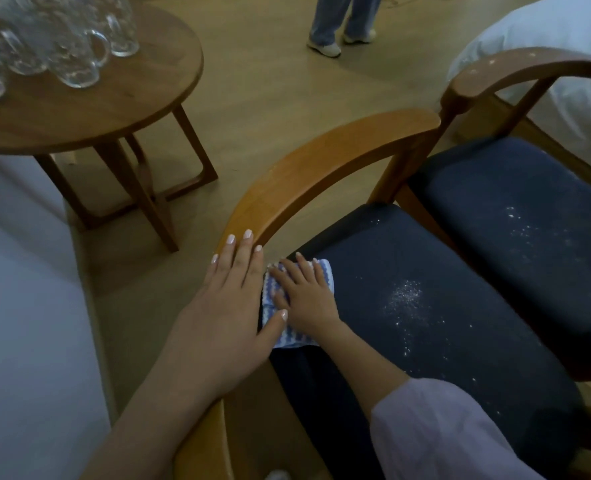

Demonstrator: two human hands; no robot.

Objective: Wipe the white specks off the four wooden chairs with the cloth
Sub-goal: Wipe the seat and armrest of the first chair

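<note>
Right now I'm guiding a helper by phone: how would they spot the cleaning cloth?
Find the nearer wooden chair with the dark blue seat. At the seat's left edge, beside the curved armrest, lies the cloth, pressed flat under the right hand. It is the only blue-and-white striped thing there.

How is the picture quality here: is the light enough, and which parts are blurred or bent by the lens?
Head view: dim, bluish light; the white specks on the dark blue seat cushion stay readable. Head view: the clear glass mugs on the round wooden table are smeared. Head view: the wide lens bows the curved wooden armrest. Both hands look sharp.
</note>
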